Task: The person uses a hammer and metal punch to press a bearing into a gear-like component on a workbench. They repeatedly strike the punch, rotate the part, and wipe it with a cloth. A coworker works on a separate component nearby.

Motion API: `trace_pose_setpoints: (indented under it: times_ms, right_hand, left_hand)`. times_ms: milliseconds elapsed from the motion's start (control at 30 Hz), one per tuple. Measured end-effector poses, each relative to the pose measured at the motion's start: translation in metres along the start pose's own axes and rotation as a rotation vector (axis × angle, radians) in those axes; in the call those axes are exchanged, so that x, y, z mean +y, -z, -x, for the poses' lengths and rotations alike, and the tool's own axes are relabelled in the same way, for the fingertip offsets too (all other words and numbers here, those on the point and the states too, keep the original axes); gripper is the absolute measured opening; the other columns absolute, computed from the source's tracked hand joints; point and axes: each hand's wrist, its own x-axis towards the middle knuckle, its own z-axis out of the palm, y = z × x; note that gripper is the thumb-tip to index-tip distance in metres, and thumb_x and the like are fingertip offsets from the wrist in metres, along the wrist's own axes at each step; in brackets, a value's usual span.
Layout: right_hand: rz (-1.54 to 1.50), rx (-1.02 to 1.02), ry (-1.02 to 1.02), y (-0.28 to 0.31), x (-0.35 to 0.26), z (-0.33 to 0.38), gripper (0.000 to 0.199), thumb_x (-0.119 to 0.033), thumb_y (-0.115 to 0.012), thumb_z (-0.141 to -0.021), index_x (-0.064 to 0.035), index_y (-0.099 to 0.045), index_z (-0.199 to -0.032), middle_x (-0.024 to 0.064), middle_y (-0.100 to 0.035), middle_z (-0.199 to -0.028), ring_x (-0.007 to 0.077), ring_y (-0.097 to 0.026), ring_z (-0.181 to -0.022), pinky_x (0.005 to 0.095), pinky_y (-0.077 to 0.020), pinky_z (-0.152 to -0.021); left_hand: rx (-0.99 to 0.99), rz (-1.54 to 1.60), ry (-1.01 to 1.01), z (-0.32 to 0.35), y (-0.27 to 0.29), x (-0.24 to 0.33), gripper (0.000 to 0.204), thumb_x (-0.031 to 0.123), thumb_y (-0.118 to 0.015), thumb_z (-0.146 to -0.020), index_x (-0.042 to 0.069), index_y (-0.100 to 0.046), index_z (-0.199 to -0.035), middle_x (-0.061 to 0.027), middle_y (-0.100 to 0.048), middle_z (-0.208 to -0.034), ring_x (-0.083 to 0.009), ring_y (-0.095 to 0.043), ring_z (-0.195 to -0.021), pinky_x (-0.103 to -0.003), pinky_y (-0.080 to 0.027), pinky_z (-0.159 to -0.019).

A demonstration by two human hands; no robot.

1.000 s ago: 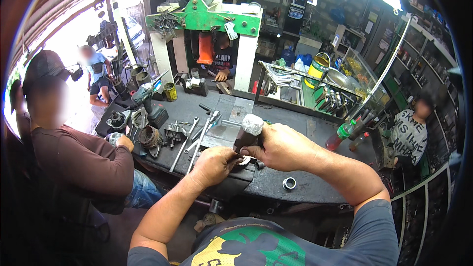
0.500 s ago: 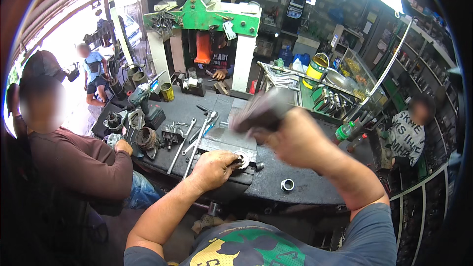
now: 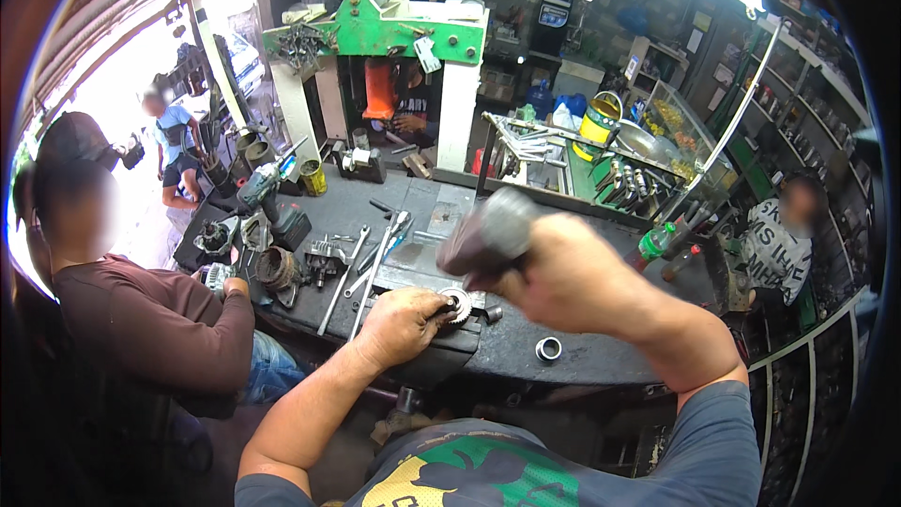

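Gear (image 3: 457, 304), small and toothed, sits near the middle of the dark workbench (image 3: 601, 366), on a metal block at the near edge. The left hand (image 3: 402, 324) rests on the block with thumb and fingertips pinched on the gear's left side. Just above and to the right, the right hand (image 3: 572, 277) is closed in a full fist round the handle of a hammer (image 3: 490, 237), whose blurred head hangs over the gear without touching it. A short metal ring (image 3: 548, 349) lies on the bench to the right of the gear, apart from it, and a smaller bolt-like piece (image 3: 493, 314) lies just beside the gear. Long wrenches (image 3: 361, 277) lie to the left, running far to near. Farther left, a person in a brown shirt (image 3: 150, 324) sits at the bench with metal parts before them. At the far side stands a green press frame (image 3: 394, 28).
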Motion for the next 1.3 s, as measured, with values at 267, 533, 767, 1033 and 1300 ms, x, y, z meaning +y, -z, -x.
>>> trace_pose_setpoints:
  times_ms: [267, 533, 767, 1033, 1300]
  right_hand:
    - [-0.063, -0.319, -0.184, -0.044, 0.031, 0.005, 0.055, -0.047, -0.082, -0.099, -0.0044, -0.069, -0.132, 0.0256, -0.081, -0.111, 0.0465, -0.077, -0.108, 0.055, -0.0608, -0.094]
    - [-0.534, 0.017, -0.207, -0.058, 0.076, 0.085, 0.035, -0.027, -0.081, -0.103, -0.0087, -0.074, -0.132, 0.0166, -0.084, -0.112, 0.0312, -0.082, -0.103, 0.045, -0.0611, -0.093]
    - [-0.443, -0.095, -0.601, -0.097, 0.134, 0.156, 0.038, -0.032, -0.083, -0.101, -0.009, -0.078, -0.131, 0.02, -0.082, -0.114, 0.0421, -0.078, -0.107, 0.0479, -0.0606, -0.094]
    - [-0.513, -0.064, -0.63, -0.108, 0.162, 0.167, 0.041, -0.036, -0.084, -0.1, -0.0072, -0.077, -0.128, 0.0224, -0.081, -0.114, 0.0459, -0.077, -0.111, 0.0504, -0.0604, -0.094]
    - [-0.456, -0.078, -0.548, -0.084, 0.16, 0.139, 0.04, -0.033, -0.084, -0.101, -0.0052, -0.075, -0.128, 0.0241, -0.081, -0.112, 0.0477, -0.076, -0.109, 0.052, -0.0604, -0.092]
  left_hand:
    - [-0.092, -0.031, 0.006, -0.006, -0.003, 0.0, 0.015, 0.013, -0.081, -0.093, 0.005, -0.078, -0.105, -0.0167, -0.077, -0.096, -0.0422, -0.075, -0.092, -0.05, -0.06, -0.081]
    - [0.17, 0.495, 0.437, -0.003, 0.001, -0.018, 0.013, 0.007, -0.074, -0.108, -0.003, -0.077, -0.115, -0.0095, -0.083, -0.103, -0.0154, -0.077, -0.096, -0.032, -0.061, -0.088]
    - [0.119, 0.415, 0.435, -0.024, -0.007, 0.003, 0.015, 0.008, -0.073, -0.109, -0.004, -0.076, -0.119, -0.0117, -0.082, -0.106, -0.0169, -0.078, -0.099, -0.032, -0.061, -0.09]
    - [-0.003, 0.132, 0.429, -0.039, -0.022, 0.008, 0.014, 0.007, -0.074, -0.104, -0.001, -0.078, -0.115, -0.0174, -0.082, -0.105, -0.0319, -0.081, -0.097, -0.04, -0.062, -0.088]
    - [-0.044, 0.024, 0.334, -0.042, -0.025, 0.007, 0.013, 0.005, -0.077, -0.101, 0.001, -0.078, -0.113, -0.0184, -0.081, -0.103, -0.0364, -0.08, -0.094, -0.042, -0.063, -0.085]
